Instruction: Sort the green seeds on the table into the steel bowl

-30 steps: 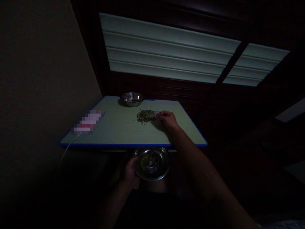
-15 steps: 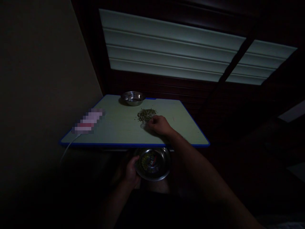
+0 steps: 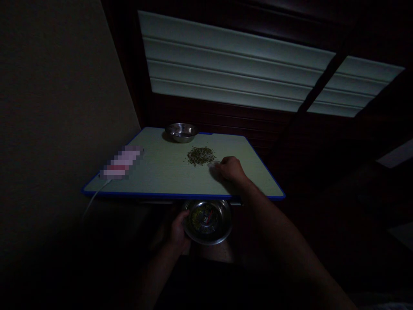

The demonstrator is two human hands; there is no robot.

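My left hand (image 3: 180, 229) is closed on the rim of a steel bowl (image 3: 225, 232), held below the table's front edge above my lap. Inside that bowl lie greenish grains and a small dark and red item, too dim to name. Over the table my right hand (image 3: 231, 168) is closed on a small clear rounded piece (image 3: 213, 164), whose kind I cannot make out. Its edge sits at the near right side of a pile of small green-brown grains (image 3: 200, 155), spread loosely on the tabletop.
A pale table (image 3: 161, 172) with a blue edge spans the middle. At its back stands another steel bowl (image 3: 181, 133). On the left lies a blurred-out pink and white thing (image 3: 121, 162) with a white cable (image 3: 93, 200). A wall rises at left, dark panelling behind.
My right hand has moved right with the clear piece, from the pile's near edge to its right side. The left hand and its bowl have hardly moved.
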